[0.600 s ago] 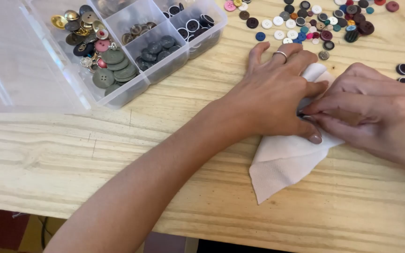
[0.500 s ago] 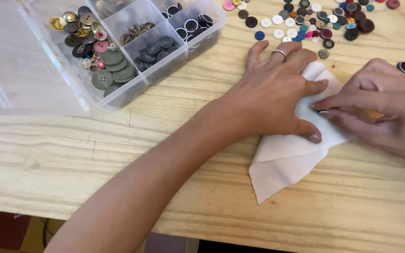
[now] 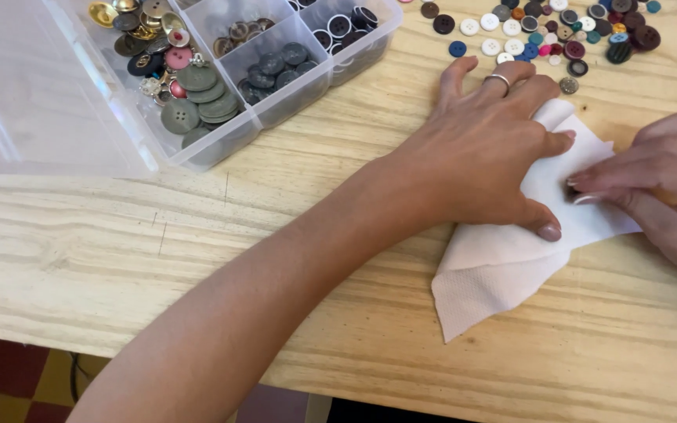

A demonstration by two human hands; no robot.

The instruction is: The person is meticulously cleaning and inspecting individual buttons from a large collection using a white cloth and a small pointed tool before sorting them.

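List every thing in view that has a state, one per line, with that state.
Left hand: flat, palm down, pressing on the white paper napkin.
Right hand: fingertips pinching the napkin's edge.
White paper napkin: folded, lying on the wooden table, partly covered by the hands.
Clear plastic organizer box: open, compartments holding sorted buttons.
Loose buttons: scattered on the table.

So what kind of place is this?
Probably a craft or sewing table at home. There's a clear box with sorted buttons, loose buttons on the wooden table, and both hands press a white cloth.
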